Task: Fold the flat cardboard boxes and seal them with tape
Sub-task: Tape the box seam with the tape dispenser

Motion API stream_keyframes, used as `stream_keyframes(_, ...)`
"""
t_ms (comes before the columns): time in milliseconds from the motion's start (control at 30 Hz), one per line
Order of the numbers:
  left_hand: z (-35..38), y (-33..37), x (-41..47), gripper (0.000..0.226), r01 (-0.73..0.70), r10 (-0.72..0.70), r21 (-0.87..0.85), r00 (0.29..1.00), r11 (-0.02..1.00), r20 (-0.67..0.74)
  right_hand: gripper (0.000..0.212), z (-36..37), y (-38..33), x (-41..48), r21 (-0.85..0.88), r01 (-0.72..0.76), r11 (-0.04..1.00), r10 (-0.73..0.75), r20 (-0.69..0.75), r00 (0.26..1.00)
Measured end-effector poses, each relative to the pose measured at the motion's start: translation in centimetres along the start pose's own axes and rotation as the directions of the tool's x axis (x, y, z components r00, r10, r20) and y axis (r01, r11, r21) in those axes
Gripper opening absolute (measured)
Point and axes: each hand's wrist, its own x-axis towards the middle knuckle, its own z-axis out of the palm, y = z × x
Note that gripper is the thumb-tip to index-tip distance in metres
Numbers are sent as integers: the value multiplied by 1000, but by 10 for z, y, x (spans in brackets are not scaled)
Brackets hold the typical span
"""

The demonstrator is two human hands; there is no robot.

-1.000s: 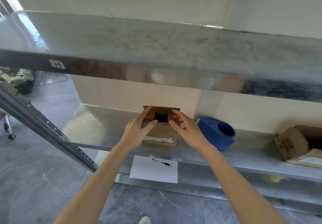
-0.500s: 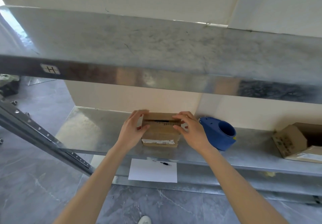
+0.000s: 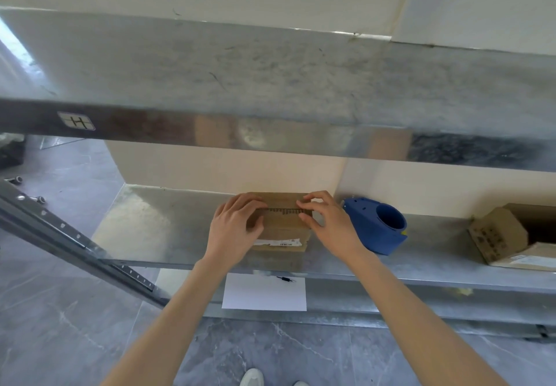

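A small brown cardboard box [image 3: 282, 226] with a white label on its front stands on the middle metal shelf [image 3: 156, 229]. Its top flaps lie closed, meeting at a dark seam. My left hand [image 3: 234, 229] grips the box's left side, fingers curled over the top flap and thumb on the front. My right hand [image 3: 328, 226] holds the right side, fingertips pressing the top flap near the seam. A blue tape dispenser [image 3: 379, 226] sits on the shelf just right of my right hand.
An upper metal shelf [image 3: 270, 91] overhangs close above. A second, open cardboard box [image 3: 511, 238] lies at the shelf's far right. A white sheet [image 3: 264, 292] with a pen rests on the lower level. A slanted metal rail [image 3: 60, 235] crosses at left.
The box's top flaps stood open a second ago; both hands folded them down and now hold them closed. The view has shifted slightly.
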Motion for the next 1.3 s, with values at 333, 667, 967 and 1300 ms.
stream_keyframes(333,6,-2,-7,19,-6,8,30,998,1000,-70,41,-55,55,-28,-242,-173,955,142,-141,980)
stream_keyframes(667,7,6,-12,18,79,-83,-69,995,994,-59,89,-87,103,-29,-549,-209,809,377,212,902)
stream_keyframes(967,13,23,-5,16,118,-123,-114,992,986,-35,92,-103,110,-13,-409,-197,891,350,344,871)
stream_keyframes(1300,12,10,-3,22,124,-120,-247,992,961,33,82,-104,107,-5,-375,-241,895,391,402,828)
